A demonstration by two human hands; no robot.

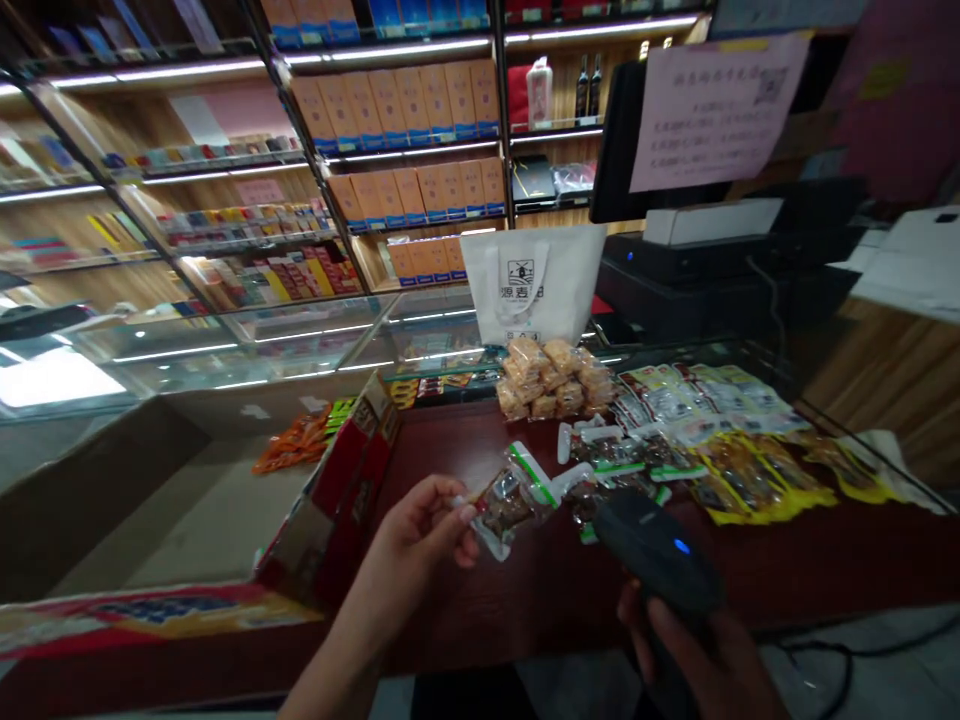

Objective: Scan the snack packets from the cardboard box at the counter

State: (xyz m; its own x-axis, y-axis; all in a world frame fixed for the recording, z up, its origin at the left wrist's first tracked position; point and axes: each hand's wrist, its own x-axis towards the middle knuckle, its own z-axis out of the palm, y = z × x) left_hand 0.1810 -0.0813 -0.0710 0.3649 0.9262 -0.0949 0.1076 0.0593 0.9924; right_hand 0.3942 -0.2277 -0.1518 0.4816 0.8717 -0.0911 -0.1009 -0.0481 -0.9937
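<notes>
My left hand point(431, 530) pinches the edge of a small clear snack packet point(510, 500) with brown contents and a green-striped end, held above the dark red counter point(465, 600). In my right hand point(690, 640) is a black barcode scanner point(656, 550) with a lit blue light, its head pointing towards the packets. Beyond it lie more clear packets point(611, 447) with green stripes. Yellow-edged packets point(750, 475) and white-topped packets point(697, 395) spread out to the right. A pile of tan packaged snacks point(551, 380) sits at the back of the counter.
To the left stands an open cardboard box point(165, 490) with orange packets point(296, 440) inside. A white bag point(536, 280) stands behind the tan pile. The monitor and register point(690, 250) are at the back right; a black cable point(847, 650) hangs at the lower right.
</notes>
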